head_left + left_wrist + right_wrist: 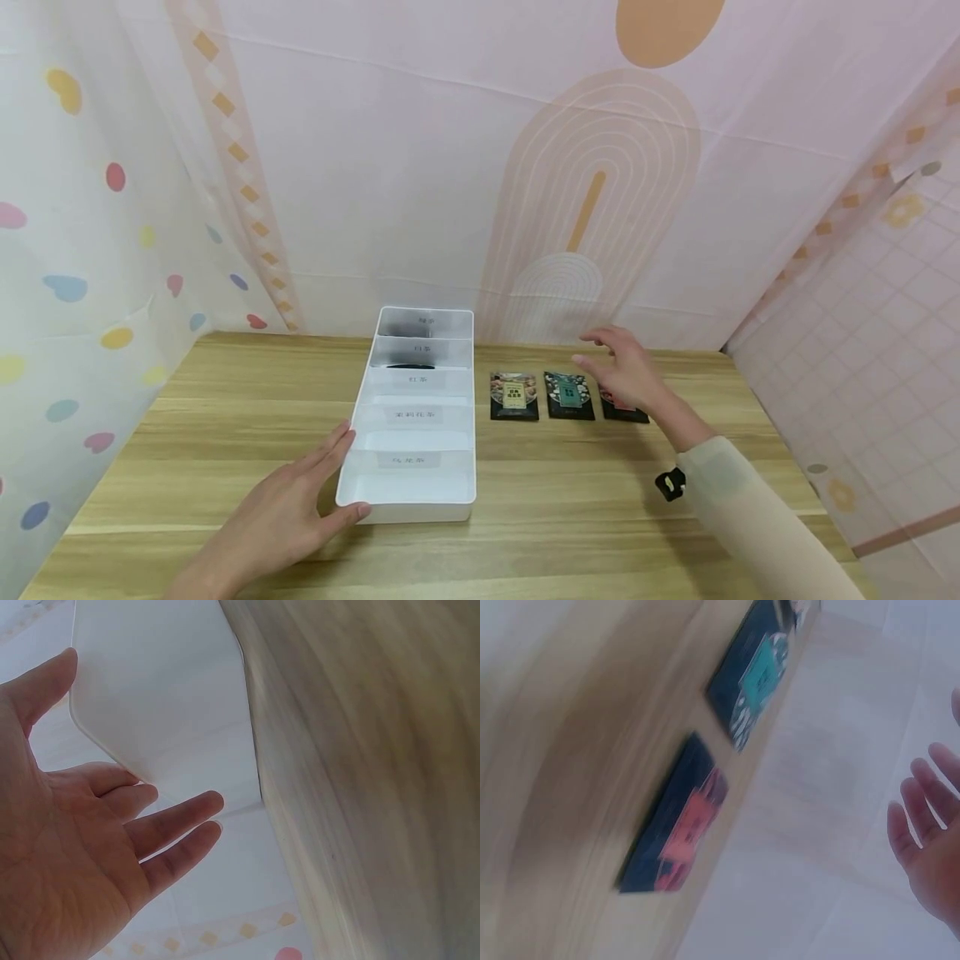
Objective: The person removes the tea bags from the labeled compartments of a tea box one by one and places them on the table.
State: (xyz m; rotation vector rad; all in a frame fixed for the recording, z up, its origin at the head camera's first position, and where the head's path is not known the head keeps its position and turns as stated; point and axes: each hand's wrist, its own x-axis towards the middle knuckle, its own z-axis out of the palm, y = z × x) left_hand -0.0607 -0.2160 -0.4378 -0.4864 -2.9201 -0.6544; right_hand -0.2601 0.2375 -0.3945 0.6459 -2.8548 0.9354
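Observation:
A long white box (405, 513) with several labelled compartments lies left of centre on the table. My left hand (277, 508) touches its near left corner, thumb at the front and fingers along the left side. In the left wrist view those fingers (176, 825) are spread and fairly straight against the white wall (172, 697). Three dark packets lie in a row to the right: one with a yellow label (513, 397), one green (568, 396), one red (682, 829). Above the red packet hovers my right hand (626, 371), fingers loosely bent, holding nothing and partly hiding it.
The two farthest compartments hold dark items (408, 366). A patterned cloth (375, 167) hangs behind the wooden table (555, 533) and along both sides. A small black object (670, 483) shows beside the right sleeve (750, 508).

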